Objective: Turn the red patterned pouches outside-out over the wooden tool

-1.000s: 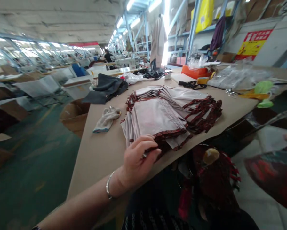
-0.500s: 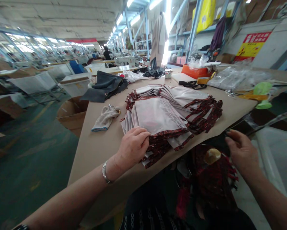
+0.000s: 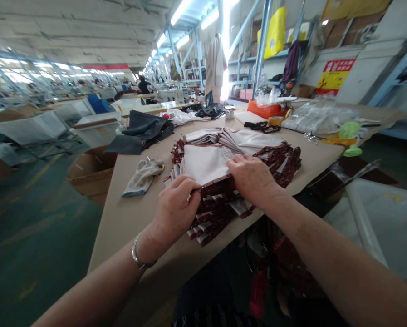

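Both my hands are at a pile of pale fabric pieces (image 3: 206, 161) with dark red patterned edging, stacked in overlapping bundles on the brown table (image 3: 116, 236). My left hand (image 3: 179, 202), with a metal bracelet at the wrist, pinches the near left corner of the top fabric piece between thumb and fingers. My right hand (image 3: 252, 179) has its fingers closed on the near right corner of the same piece. The piece's front edge stretches between the two hands. Behind it lie further bundles (image 3: 254, 140) with red edges fanned to the right.
A work glove (image 3: 142, 176) lies left of the pile, with dark folded cloth (image 3: 142, 129) behind it. An open cardboard box (image 3: 90, 175) stands on the floor at left. Plastic bags (image 3: 317, 118), an orange container (image 3: 266, 110) and a green plastic item (image 3: 351, 136) are at the right.
My right hand has come from beyond the table's right edge over to the fabric's near right corner. My left hand still grips the left corner. The view has shifted slightly right.
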### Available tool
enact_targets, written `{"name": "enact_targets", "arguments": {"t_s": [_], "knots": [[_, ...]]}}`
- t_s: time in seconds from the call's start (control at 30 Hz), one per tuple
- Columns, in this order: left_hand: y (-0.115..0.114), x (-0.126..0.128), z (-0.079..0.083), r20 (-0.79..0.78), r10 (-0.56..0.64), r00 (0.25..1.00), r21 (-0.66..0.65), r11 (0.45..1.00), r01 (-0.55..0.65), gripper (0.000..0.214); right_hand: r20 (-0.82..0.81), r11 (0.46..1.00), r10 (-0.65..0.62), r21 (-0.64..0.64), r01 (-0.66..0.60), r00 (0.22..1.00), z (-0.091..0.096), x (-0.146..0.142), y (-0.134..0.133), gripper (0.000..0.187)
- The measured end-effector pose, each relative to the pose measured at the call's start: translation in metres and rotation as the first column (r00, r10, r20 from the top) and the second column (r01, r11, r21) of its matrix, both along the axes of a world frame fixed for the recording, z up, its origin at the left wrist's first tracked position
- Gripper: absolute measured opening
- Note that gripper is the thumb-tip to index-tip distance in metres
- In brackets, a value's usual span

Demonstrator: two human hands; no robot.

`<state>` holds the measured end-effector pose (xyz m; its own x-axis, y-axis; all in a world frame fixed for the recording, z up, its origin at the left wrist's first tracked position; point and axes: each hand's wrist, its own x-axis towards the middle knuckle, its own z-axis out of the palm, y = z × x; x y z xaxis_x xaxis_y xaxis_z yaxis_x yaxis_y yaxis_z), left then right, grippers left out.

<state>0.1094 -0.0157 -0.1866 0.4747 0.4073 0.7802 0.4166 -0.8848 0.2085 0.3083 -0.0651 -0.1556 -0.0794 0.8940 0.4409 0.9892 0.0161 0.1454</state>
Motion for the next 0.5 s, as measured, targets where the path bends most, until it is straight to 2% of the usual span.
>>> {"name": "enact_targets", "arguments": {"t_s": [0.07,0.13,0.17,0.2,0.23,0.27,0.3,0.37,0.4,0.43,0.47,0.5], "knots": [[-0.005,-0.001,-0.003,0.016,0.017,1.000,-0.004,1.000,-0.017,0.010,-0.072,0.996,-0.076,0.035,0.078,0.995,0.003,0.015,-0.020,0.028],[-0.015,0.002,-0.008,0.046,0.048,0.998,-0.104,0.994,-0.043,0.009,-0.165,0.987,-0.029,0.152,0.055,0.986,0.002,0.022,-0.052,0.032],[-0.022,0.006,-0.011,0.081,0.039,0.996,-0.208,0.978,-0.022,0.009,-0.192,0.975,0.028,0.224,0.016,0.981,-0.002,0.021,-0.070,0.032],[-0.031,0.011,-0.014,0.144,0.005,0.990,-0.342,0.939,0.044,0.007,-0.202,0.960,0.088,0.279,-0.028,0.976,-0.009,0.020,-0.090,0.028],[-0.042,0.017,-0.018,0.239,-0.043,0.970,-0.484,0.861,0.157,0.005,-0.203,0.952,0.122,0.302,-0.057,0.972,-0.019,0.017,-0.109,0.024],[-0.054,0.023,-0.021,0.359,-0.085,0.929,-0.605,0.738,0.301,0.002,-0.212,0.957,0.125,0.283,-0.061,0.969,-0.033,0.013,-0.126,0.021],[-0.067,0.030,-0.025,0.483,-0.100,0.870,-0.686,0.574,0.447,0.004,-0.243,0.973,0.104,0.226,-0.048,0.964,-0.049,0.010,-0.142,0.021],[-0.091,0.045,-0.032,0.659,-0.039,0.751,-0.733,0.189,0.653,0.014,-0.385,0.999,0.011,0.039,0.004,0.923,-0.084,0.004,-0.168,0.022],[-0.101,0.051,-0.036,0.692,0.016,0.722,-0.722,0.000,0.692,0.019,-0.492,0.998,-0.051,-0.067,0.021,0.869,-0.101,0.001,-0.178,0.022],[-0.109,0.057,-0.040,0.692,0.066,0.719,-0.703,-0.166,0.692,0.023,-0.618,0.988,-0.116,-0.155,0.024,0.777,-0.115,-0.001,-0.187,0.021],[-0.115,0.063,-0.045,0.670,0.102,0.735,-0.685,-0.296,0.666,0.026,-0.754,0.977,-0.169,-0.215,0.005,0.634,-0.126,-0.003,-0.194,0.018],[-0.118,0.067,-0.051,0.633,0.119,0.765,-0.683,-0.378,0.625,0.028,-0.881,0.973,-0.205,-0.230,-0.008,0.427,-0.133,-0.004,-0.199,0.017]]}}
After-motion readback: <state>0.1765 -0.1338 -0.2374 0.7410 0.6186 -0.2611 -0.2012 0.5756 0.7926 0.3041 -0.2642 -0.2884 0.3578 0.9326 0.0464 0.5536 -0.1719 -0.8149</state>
